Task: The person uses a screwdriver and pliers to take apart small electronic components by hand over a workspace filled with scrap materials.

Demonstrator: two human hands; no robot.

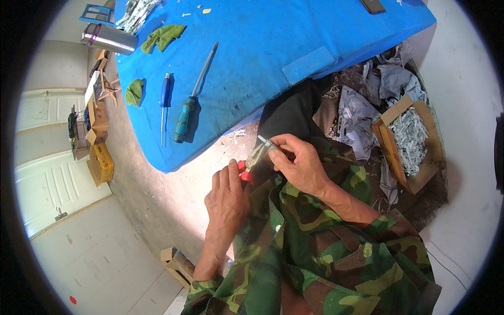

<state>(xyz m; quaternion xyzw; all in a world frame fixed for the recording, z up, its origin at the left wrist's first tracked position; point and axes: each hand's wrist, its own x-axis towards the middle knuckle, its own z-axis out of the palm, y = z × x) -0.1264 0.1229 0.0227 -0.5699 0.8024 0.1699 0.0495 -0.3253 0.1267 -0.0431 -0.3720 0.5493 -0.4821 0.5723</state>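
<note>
My left hand [228,194] curls around the red ends [245,172] of a small tool with a pale, dull metal body [256,156]. Its fingers partly cover the red parts, and I cannot make out its exact kind. Just above my lap, my right hand [300,164] pinches a small grey metal piece [265,142] between thumb and forefinger, at the upper end of that body. Whether the piece is joined to the tool or only touches it is hidden by my fingers. Both hands are close together, below the near edge of the blue-covered table [236,73].
On the table lie a teal-handled screwdriver [185,119], a blue-handled screwdriver [166,94], green cloths [164,38], a steel flask [111,39] and a phone [373,5]. To the right, a cardboard box [391,152] holds many small metal parts beside plastic bags [357,115].
</note>
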